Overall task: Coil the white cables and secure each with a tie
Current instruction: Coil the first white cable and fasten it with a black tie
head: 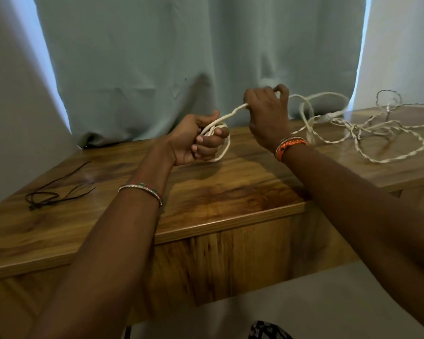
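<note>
We see the white cable stretched between our hands, its loose part tangled on the counter to the right. Our left hand grips the first small loops; our right hand is closed around the running strand. We judge it light and soft, best taken close to the coil. The black ties lie far left, near the edge; the middle is free.

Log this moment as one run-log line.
step: coiling | left hand: holds coil of white cable | right hand: feeds cable | black ties: unused, table left
</note>
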Demonstrator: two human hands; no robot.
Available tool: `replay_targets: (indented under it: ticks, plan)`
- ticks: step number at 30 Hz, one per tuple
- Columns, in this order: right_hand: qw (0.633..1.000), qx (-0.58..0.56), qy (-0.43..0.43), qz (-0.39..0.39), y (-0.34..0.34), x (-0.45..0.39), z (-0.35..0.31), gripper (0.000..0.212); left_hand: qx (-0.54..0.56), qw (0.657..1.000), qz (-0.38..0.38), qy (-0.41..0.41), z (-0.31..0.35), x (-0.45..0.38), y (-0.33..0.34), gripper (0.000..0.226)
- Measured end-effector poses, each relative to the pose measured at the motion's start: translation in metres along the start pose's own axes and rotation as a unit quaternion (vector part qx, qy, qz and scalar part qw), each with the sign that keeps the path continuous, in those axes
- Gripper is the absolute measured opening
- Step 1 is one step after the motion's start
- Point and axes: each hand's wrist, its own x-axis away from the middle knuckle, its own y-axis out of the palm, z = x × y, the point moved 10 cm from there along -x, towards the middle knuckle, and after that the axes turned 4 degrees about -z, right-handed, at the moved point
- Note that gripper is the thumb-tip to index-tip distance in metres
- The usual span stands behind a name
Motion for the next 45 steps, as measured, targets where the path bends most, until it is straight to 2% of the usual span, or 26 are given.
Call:
replay_targets:
  ticks: [2, 5, 8, 11, 15, 19, 24, 28, 30, 34, 37, 40, 42, 45]
  plan:
    - [0.992, -0.074, 0.064, -0.076, 0.022, 0.004, 0.022, 0.019, 0.015, 0.999, -0.027, 0.017, 0.005, -0.001, 0.009, 0.041]
    - [0.969, -0.129, 0.076, -0.197, 0.059, 0.015, 0.016, 0.021, 0.036, 0.997, -0.047, 0.045, 0.013, -0.004, 0.016, 0.040]
    - [0.947, -0.159, 0.073, -0.270, 0.079, 0.023, -0.007, 0.038, 0.074, 0.989, -0.042, 0.120, 0.030, -0.002, 0.012, 0.038]
    - [0.935, -0.129, 0.046, -0.328, 0.085, 0.036, -0.029, 0.040, 0.129, 0.968, 0.010, 0.214, 0.049, 0.006, -0.008, 0.036]
    - [0.922, -0.100, -0.011, -0.374, 0.079, 0.051, -0.057, 0.037, 0.195, 0.932, 0.112, 0.283, 0.055, 0.014, -0.041, 0.032]
    - [0.928, -0.065, -0.101, -0.352, 0.053, 0.054, -0.091, 0.034, 0.238, 0.894, 0.186, 0.331, 0.056, 0.021, -0.064, 0.032]
    - [0.931, -0.070, -0.200, -0.298, 0.019, 0.061, -0.134, 0.027, 0.170, 0.887, 0.294, 0.315, 0.045, 0.026, -0.083, 0.029]
    - [0.938, -0.060, -0.237, -0.247, -0.003, 0.063, -0.143, 0.023, 0.132, 0.879, 0.356, 0.288, 0.040, 0.036, -0.093, 0.029]
    - [0.941, -0.078, -0.236, -0.230, -0.007, 0.062, -0.143, 0.023, 0.089, 0.889, 0.369, 0.257, 0.036, 0.035, -0.090, 0.032]
    - [0.940, -0.154, -0.228, -0.202, -0.021, 0.054, -0.136, 0.020, -0.088, 0.888, 0.409, 0.189, 0.033, 0.028, -0.081, 0.035]
    - [0.949, -0.187, -0.183, -0.174, -0.031, 0.034, -0.113, 0.024, -0.133, 0.896, 0.384, 0.178, 0.033, 0.022, -0.068, 0.037]
    - [0.963, -0.189, -0.113, -0.154, -0.030, 0.014, -0.080, 0.020, -0.090, 0.934, 0.310, 0.152, 0.025, 0.010, -0.049, 0.037]
    - [0.972, -0.131, -0.123, -0.150, -0.026, 0.009, -0.071, 0.017, -0.070, 0.953, 0.274, 0.111, 0.017, 0.003, -0.042, 0.035]
    - [0.973, -0.025, -0.183, -0.139, -0.015, 0.012, -0.070, 0.015, -0.065, 0.965, 0.241, 0.080, 0.009, -0.002, -0.035, 0.035]
